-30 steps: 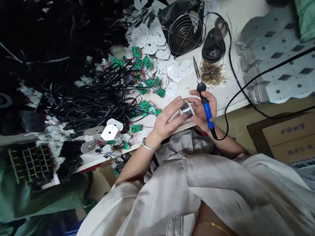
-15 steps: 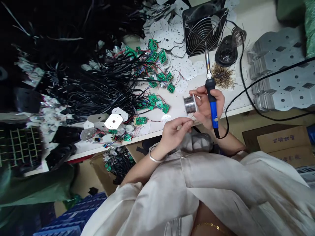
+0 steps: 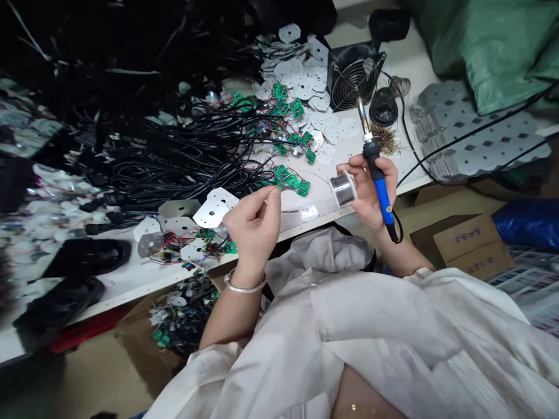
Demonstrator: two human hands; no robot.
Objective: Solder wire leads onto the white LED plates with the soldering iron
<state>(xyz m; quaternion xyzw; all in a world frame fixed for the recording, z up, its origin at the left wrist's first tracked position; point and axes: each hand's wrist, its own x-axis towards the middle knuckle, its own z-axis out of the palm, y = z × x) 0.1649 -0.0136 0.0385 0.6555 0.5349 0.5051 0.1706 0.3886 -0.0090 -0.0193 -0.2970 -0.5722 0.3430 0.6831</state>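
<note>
A: What's the left hand [image 3: 253,227] doing?

B: It's raised, with the thumb [image 3: 274,209] and bent fingers [image 3: 245,205] drawn together in a pinch. Whether anything sits between the tips is too small to tell.

A: And the left wrist [image 3: 252,270]?

B: Nearly straight, with the left forearm [image 3: 229,317] slanting up to it from the lower left.

A: The right hand [image 3: 365,202]?

B: Curled in a closed hold, palm side inward. The right forearm [image 3: 406,253] slants in from the lower right.

A: Are they touching?

B: No, the two hands are well apart
</note>
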